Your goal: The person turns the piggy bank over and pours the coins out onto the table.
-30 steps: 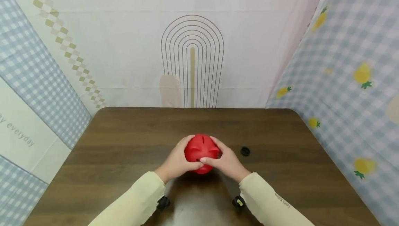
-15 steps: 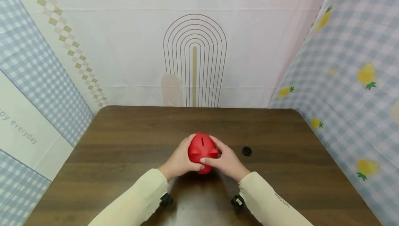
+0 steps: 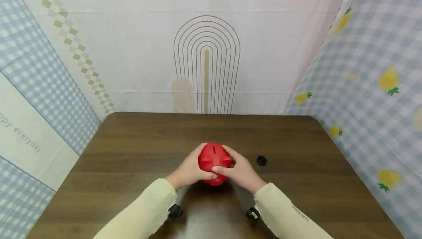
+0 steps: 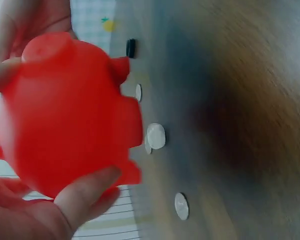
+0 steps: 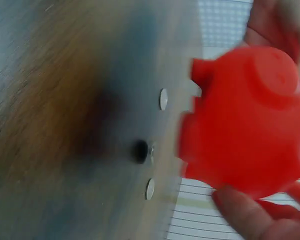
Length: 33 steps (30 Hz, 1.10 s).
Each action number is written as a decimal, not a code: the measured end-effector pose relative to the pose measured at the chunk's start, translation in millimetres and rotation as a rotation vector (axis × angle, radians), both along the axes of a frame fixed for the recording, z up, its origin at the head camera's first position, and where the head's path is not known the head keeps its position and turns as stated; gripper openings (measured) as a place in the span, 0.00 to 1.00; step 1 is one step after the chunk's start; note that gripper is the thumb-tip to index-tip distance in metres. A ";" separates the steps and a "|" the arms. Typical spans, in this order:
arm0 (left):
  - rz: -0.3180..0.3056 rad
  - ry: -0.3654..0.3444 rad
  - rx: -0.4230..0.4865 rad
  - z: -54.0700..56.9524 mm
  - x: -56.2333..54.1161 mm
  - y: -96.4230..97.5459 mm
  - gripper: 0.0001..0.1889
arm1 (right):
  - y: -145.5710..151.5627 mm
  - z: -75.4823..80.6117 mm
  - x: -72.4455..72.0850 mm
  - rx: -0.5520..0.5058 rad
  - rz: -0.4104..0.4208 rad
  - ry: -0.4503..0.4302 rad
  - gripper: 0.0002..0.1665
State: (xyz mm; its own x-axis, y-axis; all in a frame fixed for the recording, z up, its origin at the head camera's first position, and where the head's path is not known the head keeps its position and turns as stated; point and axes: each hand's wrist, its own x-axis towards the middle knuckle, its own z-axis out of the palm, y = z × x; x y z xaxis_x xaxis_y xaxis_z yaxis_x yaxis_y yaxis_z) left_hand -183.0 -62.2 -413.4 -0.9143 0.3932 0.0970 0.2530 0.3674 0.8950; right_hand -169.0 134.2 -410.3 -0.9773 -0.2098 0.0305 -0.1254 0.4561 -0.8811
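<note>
Left hand point(image 3: 192, 167) and right hand point(image 3: 242, 169) are both curled around the red piggy bank point(image 3: 214, 156), one on each side, fingers spread over it only as far as its girth requires; I see the thumbs nearly meeting on the near side. From my head view the bank sits in the middle of the worktop point(image 3: 148, 133), its coin slot point(image 3: 214, 149) facing up. Height is hard to judge from there, but both wrist views give me a gap beneath the stubby feet point(image 4: 132, 122), so the bank is held above the wood.

Those low angles also show me what the head view hides behind hands and bank: several pale coins point(image 4: 181, 206) lying below. My left wrist view has a rounded whitish piece point(image 4: 156, 136) overlapping one coin; my right wrist view has a dark, blurred round shape point(image 5: 140, 151) beside a coin, and I can't tell whether they are the same object. That right view also gives me the snout point(image 5: 279, 72).

Farther out, beyond the right hand, a small black disc point(image 3: 262, 160) lies on the wood, visible in the head and left wrist views. Behind everything hangs a pale patterned cloth point(image 3: 145, 56).
</note>
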 end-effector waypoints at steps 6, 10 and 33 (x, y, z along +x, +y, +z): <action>0.071 0.395 -0.011 6.2 8.8 1.4 0.53 | 6.4 -4.2 -0.4 0.062 0.091 0.618 0.50; 0.057 0.235 -0.016 4.5 7.1 2.1 0.51 | 5.1 -7.2 -2.0 0.044 0.082 0.424 0.48; 0.083 0.360 0.029 11.2 12.8 2.0 0.52 | 1.6 3.2 4.7 0.052 0.052 0.542 0.51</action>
State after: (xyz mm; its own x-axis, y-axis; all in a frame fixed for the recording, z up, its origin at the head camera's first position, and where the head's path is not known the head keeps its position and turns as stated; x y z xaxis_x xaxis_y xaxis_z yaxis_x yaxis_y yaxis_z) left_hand -170.2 -60.2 -402.2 -0.8482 0.3110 0.4287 0.5241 0.3755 0.7644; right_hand -164.3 135.8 -407.0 -0.8127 -0.2723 0.5151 -0.5788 0.4787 -0.6602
